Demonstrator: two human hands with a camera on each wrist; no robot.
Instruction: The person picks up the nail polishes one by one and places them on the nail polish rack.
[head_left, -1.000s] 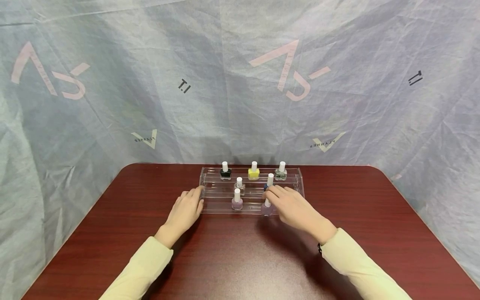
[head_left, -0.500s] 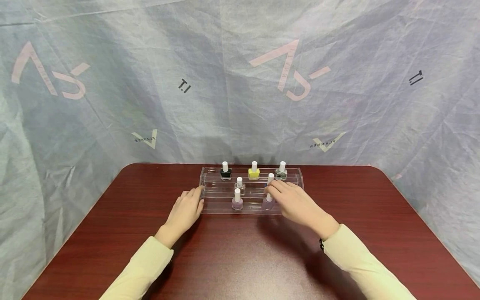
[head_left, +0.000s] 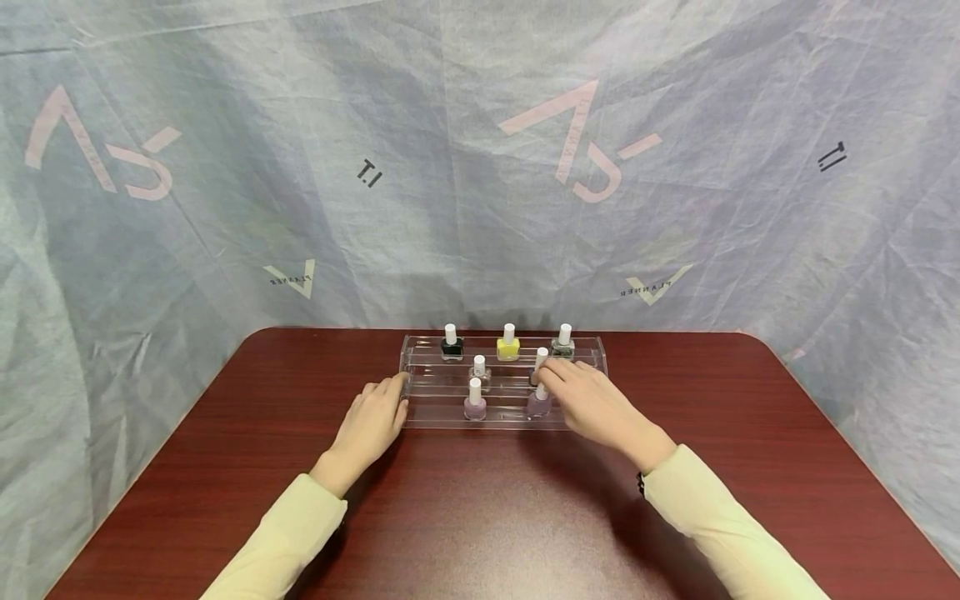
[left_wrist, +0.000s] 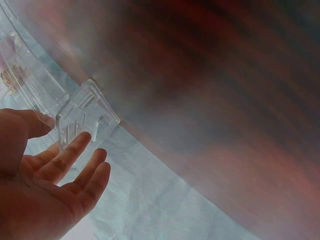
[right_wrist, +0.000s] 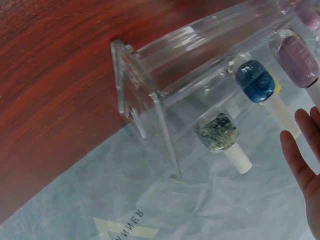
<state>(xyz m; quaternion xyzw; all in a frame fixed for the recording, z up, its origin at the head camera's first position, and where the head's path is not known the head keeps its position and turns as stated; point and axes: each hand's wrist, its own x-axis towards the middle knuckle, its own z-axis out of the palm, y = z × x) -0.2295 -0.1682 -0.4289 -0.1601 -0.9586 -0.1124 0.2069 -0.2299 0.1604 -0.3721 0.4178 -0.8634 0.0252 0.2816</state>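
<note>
A clear stepped display rack (head_left: 442, 421) stands on the table, with nail polish bottles on its steps. My left hand (head_left: 367, 422) rests against the rack's left end; the left wrist view shows its fingers (left_wrist: 75, 155) loosely extended beside the clear end panel (left_wrist: 87, 117). My right hand (head_left: 596, 406) pinches the white cap of a mauve nail polish bottle (head_left: 537, 407) on the front step, slightly tilted. Its thumb is hidden. Behind it, a blue bottle (right_wrist: 256, 80) stands partly covered by that hand. Left of it on the front step is another mauve bottle (head_left: 475, 408).
On the top step stand a black bottle (head_left: 452, 348), a yellow bottle (head_left: 508, 348) and a glittery dark bottle (head_left: 562, 348). A clear-looking bottle (head_left: 480, 375) is on the middle step. The dark red table (head_left: 480, 517) ends at a grey printed cloth (head_left: 450, 167).
My right hand has risen slightly and shifted a little to the right. The right mauve bottle has moved back from the rack's front edge onto the front step. My left hand stays still.
</note>
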